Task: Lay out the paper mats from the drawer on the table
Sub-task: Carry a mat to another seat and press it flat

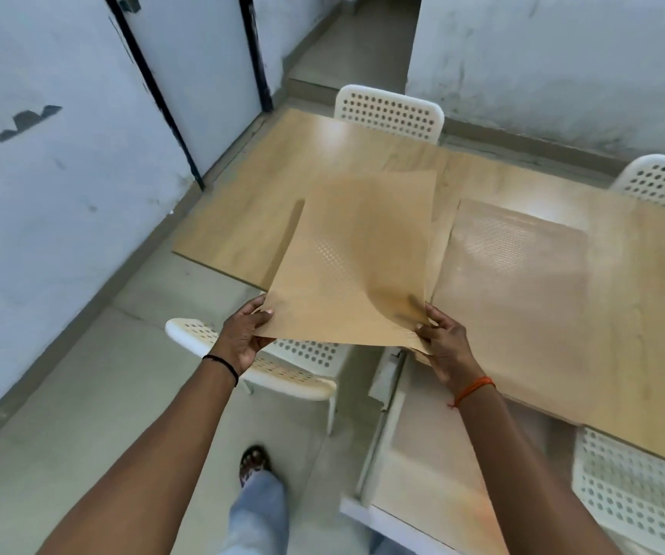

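Holding a brown paper mat [352, 258] by its two near corners, the person keeps the sheet in the air at the centre of the frame, its far edge reaching over the wooden table [266, 218] and its near edge sagging between the hands. The left hand [244, 338] pinches the near left corner, thumb on top and fingers curled beneath; the right hand [445, 346] pinches the near right corner in the same manner. A second paper mat [515, 270] already lies flat on the table just to the right of the held one, so the step in hand appears to be the placing of another mat beside it. An open drawer [427, 466] shows at lower centre below the table edge; whether more mats remain in it cannot be told, as its contents are blurred. White perforated chairs stand round the table, one [266, 362] directly under the hands at lower centre-left. The next move likely calls for carrying the sheet forward and to the left, over the bare stretch of table, then lowering it flat with its edge parallel to the laid mat and not overlapping it, before both hands let go.
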